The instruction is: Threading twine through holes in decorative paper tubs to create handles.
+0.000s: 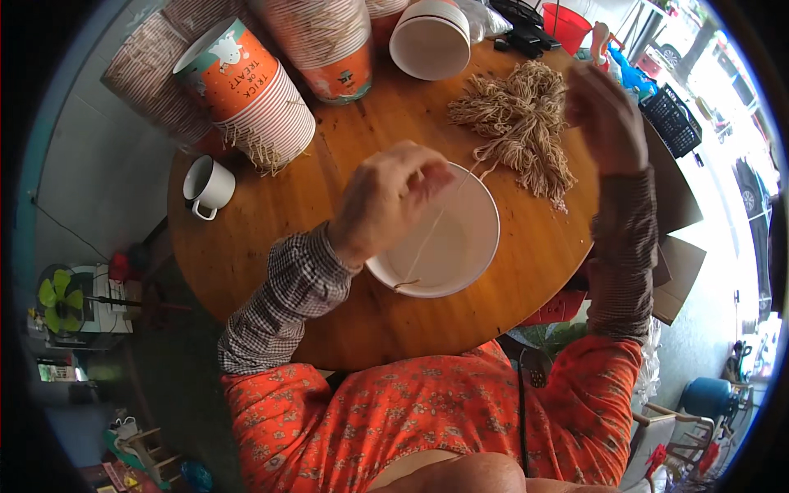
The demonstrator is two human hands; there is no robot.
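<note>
Over a round white paper bucket (472, 238) on the table, my left hand (386, 197) has its fingers pinched together on a thin pale cord (429, 232). The cord runs down across the bucket's inside to its near rim, where a small brown end shows. Beyond the bucket, slightly right, lies a loose heap of tan twine cords (526, 123). My right hand (608, 119) is raised at the right of that heap, smeared by motion; whether anything is in its fingers cannot be made out.
Tall stacks of orange and white paper buckets (255, 99) with cord handles crowd the table's far left. A white mug (212, 185) stands by the left edge. More white buckets (429, 45) lie tilted at the back. A red basin (567, 29) and black crate (670, 122) are beyond the table.
</note>
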